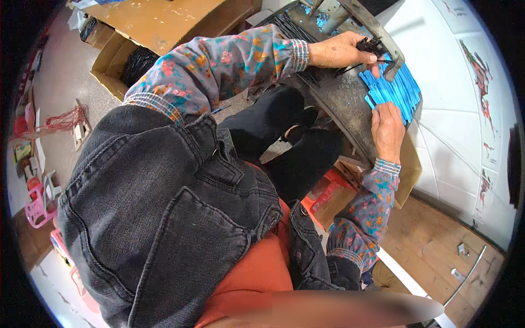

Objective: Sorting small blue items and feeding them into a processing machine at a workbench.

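Note:
My left hand [342,52] reaches across the dark workbench [350,98], its fingers closed around thin black rods [373,46] beside a worn metal machine part [394,66]. Below that part lies a fanned pile of narrow, shiny blue strips [396,90]. My right hand [387,130] is at the near end of this pile, with curled fingers gripping the ends of some strips. Its fingertips are partly hidden. More black rods [292,30] lie on the bench to the left of my left hand.
A cardboard box [112,63] with black rods stands at the left, beside a brown tabletop [158,22]. Blue scraps [324,21] lie at the bench's far end. A white wall panel [448,115] borders the right. Under the bench is a red plastic stool or crate [322,192].

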The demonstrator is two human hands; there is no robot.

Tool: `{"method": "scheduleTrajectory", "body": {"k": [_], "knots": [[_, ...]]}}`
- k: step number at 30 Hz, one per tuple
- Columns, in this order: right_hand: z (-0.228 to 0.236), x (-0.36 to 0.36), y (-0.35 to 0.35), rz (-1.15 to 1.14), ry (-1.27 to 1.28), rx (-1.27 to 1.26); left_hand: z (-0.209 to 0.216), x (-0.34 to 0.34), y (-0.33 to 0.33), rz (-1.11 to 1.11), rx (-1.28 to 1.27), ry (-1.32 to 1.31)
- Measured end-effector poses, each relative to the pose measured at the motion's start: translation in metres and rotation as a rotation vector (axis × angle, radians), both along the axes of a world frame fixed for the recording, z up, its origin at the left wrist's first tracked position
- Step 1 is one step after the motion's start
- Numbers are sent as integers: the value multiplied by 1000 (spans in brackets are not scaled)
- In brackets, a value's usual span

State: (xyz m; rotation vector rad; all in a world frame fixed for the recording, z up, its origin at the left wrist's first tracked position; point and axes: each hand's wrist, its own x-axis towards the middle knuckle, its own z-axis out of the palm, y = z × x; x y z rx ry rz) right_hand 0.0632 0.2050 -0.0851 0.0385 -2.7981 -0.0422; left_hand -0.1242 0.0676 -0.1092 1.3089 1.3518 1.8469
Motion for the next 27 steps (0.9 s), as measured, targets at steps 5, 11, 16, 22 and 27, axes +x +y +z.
{"method": "scheduleTrajectory", "body": {"k": [5, 11, 16, 22, 27], "knots": [[8, -1, -11, -23, -75, -70, 7, 2, -15, -83, -51, -67], [8, 1, -16, -68, 68, -165, 3, -1, -15, -145, -13, -75], [3, -3, -24, -199, 200, -648, 8, -1, -14, -47, -81, -87], [3, -48, -62, -104, -25, -385, 4, -7, -10, -30, 60, -192], [-3, -49, -55, -257, -94, -351, 1, -6, -3, -79, 68, -282]]}}
